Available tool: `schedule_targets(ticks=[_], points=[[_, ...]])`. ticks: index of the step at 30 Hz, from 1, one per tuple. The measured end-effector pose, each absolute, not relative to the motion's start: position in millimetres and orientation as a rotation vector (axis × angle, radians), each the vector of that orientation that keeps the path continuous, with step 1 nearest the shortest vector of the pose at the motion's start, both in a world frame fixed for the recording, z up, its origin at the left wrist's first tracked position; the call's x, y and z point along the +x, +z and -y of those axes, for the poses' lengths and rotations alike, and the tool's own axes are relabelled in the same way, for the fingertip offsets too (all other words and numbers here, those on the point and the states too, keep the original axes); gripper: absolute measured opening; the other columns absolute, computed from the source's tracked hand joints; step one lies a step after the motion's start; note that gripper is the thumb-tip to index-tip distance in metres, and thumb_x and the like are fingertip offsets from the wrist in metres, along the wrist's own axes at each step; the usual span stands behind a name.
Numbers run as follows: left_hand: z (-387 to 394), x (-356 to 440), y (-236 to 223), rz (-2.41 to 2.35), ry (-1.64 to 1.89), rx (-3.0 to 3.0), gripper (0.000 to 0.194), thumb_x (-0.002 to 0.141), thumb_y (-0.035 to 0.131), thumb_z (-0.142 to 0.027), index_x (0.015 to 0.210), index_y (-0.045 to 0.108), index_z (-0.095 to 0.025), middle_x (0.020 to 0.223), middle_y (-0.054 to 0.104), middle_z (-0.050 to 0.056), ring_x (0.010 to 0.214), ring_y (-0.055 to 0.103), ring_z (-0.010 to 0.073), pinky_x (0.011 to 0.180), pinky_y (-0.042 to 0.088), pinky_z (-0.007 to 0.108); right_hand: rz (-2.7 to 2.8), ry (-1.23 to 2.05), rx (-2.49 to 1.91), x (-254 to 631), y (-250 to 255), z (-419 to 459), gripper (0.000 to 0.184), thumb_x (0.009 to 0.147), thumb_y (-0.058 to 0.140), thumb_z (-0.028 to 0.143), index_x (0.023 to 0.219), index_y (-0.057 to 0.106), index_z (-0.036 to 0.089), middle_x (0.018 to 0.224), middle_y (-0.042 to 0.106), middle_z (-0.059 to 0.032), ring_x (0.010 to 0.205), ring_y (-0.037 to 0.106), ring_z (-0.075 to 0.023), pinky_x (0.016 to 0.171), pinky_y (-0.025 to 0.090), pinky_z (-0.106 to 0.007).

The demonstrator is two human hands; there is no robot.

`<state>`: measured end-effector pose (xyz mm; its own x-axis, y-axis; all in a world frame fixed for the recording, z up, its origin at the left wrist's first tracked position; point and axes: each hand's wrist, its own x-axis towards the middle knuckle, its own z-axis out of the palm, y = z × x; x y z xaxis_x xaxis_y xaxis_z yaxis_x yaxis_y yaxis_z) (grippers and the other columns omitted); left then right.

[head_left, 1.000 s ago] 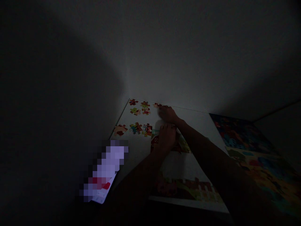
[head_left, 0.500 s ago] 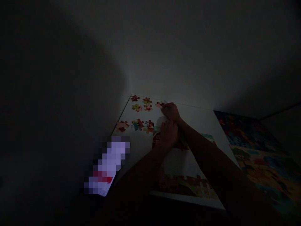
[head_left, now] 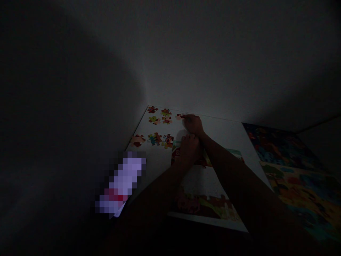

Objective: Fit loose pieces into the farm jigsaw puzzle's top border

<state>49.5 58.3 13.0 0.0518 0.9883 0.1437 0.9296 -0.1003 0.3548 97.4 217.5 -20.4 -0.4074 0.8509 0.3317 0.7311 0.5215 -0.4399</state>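
White puzzle board (head_left: 226, 133) lies flat against the wall, dimly lit, with most of the scene in deep shadow. Right hand (head_left: 194, 124) reaches to the far edge of the board, fingertips on or at a loose red puzzle piece (head_left: 179, 116); whether the piece is pinched or merely touched cannot be told in this light. Left hand (head_left: 188, 149) rests palm-down on the assembled section with the red barn (head_left: 176, 156), fingers curled, nothing seen held in it; its grip cannot be told either.

Loose puzzle pieces sit in two rows to the left of the hands: a far cluster (head_left: 159, 115) near the board's corner and a nearer cluster (head_left: 154, 139). A finished strip of the puzzle (head_left: 213, 209) runs along the near edge. To the right of the board lies a colourful reference picture (head_left: 290, 177). A blurred pale object (head_left: 122, 183) lies left of the left forearm.
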Motion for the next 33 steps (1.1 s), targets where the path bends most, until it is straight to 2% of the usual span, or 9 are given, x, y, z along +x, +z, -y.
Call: schedule_targets(ticks=[10,16,23,29,33], points=[[-57.5,48.9,16.5,-1.977,0.515,2.141,0.023,0.098,0.043,-0.022,0.106,0.064,-0.015,0.110,0.065,0.012,0.108,0.056,0.0261,0.093,0.042,0.039,2.233,0.299,-1.243,98.0,-22.1,-220.0,0.033,0.089,0.052,0.023,0.114,0.074,0.021,0.115,0.073,-0.0080,0.111,0.064,-0.0243,0.103,0.046,-0.039],[-57.5,49.3,16.6,-1.982,0.515,2.135,0.023,0.098,0.043,-0.023,0.105,0.064,-0.016,0.110,0.065,0.012,0.108,0.056,0.0257,0.093,0.042,0.039,2.189,0.298,-1.295,97.9,-25.7,-222.4,0.034,0.086,0.052,0.021,0.112,0.075,0.021,0.110,0.072,-0.0092,0.100,0.065,-0.0238,0.096,0.050,-0.039],[-57.7,48.4,16.9,-1.979,0.527,2.136,0.024,0.098,0.043,-0.024,0.106,0.064,-0.015,0.111,0.065,0.012,0.109,0.056,0.0259,0.093,0.042,0.039,2.196,0.233,-1.287,96.5,-24.3,-220.0,0.036,0.089,0.059,0.041,0.113,0.074,0.018,0.111,0.070,-0.0136,0.105,0.064,-0.0271,0.097,0.049,-0.041],[-57.4,48.8,20.3,-1.977,0.503,2.102,0.024,0.097,0.045,-0.024,0.107,0.064,-0.014,0.110,0.065,0.012,0.108,0.057,0.0254,0.093,0.043,0.038,2.266,0.156,-1.301,93.6,-28.7,-220.4,0.038,0.090,0.057,0.044,0.116,0.071,0.020,0.121,0.067,-0.0143,0.117,0.056,-0.0305,0.103,0.043,-0.048],[-56.9,48.3,19.5,-1.976,0.523,2.124,0.024,0.097,0.045,-0.025,0.107,0.064,-0.014,0.112,0.064,0.012,0.110,0.056,0.0256,0.094,0.042,0.039,2.219,0.186,-1.333,93.9,-29.3,-220.8,0.038,0.088,0.059,0.049,0.109,0.071,0.020,0.120,0.067,-0.0131,0.112,0.058,-0.0306,0.099,0.045,-0.048]])
